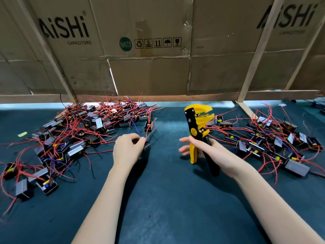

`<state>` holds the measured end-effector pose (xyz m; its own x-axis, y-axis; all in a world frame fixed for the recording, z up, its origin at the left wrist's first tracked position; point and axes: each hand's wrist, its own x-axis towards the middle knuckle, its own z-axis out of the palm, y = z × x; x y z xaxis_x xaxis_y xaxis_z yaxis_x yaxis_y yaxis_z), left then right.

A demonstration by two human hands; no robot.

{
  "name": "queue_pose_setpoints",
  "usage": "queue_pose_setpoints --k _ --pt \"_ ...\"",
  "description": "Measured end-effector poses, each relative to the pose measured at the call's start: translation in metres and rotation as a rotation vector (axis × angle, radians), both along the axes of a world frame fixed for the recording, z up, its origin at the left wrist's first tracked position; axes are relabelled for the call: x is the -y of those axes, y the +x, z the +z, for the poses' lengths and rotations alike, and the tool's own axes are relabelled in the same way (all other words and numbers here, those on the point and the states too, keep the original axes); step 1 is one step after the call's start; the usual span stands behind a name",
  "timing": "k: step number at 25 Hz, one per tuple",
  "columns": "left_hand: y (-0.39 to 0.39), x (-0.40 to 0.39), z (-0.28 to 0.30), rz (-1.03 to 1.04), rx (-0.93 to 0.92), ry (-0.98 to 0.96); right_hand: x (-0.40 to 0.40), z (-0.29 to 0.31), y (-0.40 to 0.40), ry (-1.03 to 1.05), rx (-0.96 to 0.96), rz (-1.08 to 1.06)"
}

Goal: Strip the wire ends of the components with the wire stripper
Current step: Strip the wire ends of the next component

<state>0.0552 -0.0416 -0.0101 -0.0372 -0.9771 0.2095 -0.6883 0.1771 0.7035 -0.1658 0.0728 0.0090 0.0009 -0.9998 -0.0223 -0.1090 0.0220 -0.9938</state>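
A yellow-and-black wire stripper (199,127) stands upright in the right hand (207,148), fingers curled round its handles. The left hand (127,149) pinches a small black component's wires (147,138). Red-wired component piles (79,131) on either side suggest much stripping remains.

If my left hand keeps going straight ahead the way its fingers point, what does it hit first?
Probably the small black component with red wires just beyond the left hand, whose fingers pinch wire ends leading toward it. Depth is hard to judge from the single view.

Dark teal table mat (167,199) under a flattened cardboard-box wall (158,71) braced by pale wooden battens (253,64).
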Motion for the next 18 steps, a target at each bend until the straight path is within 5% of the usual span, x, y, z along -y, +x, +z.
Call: queue_pose_setpoints --k 11,15,18 --pt "-0.010 -0.012 0.004 -0.198 -0.230 0.049 0.005 -0.008 0.002 -0.120 -0.132 -0.242" --pt "-0.009 -0.014 0.010 -0.057 -0.478 -0.215 0.009 -0.010 -0.011 -0.121 -0.096 -0.340" --pt "-0.005 -0.012 0.010 0.114 -0.456 -0.384 0.013 -0.016 -0.014 -0.114 -0.082 -0.354"
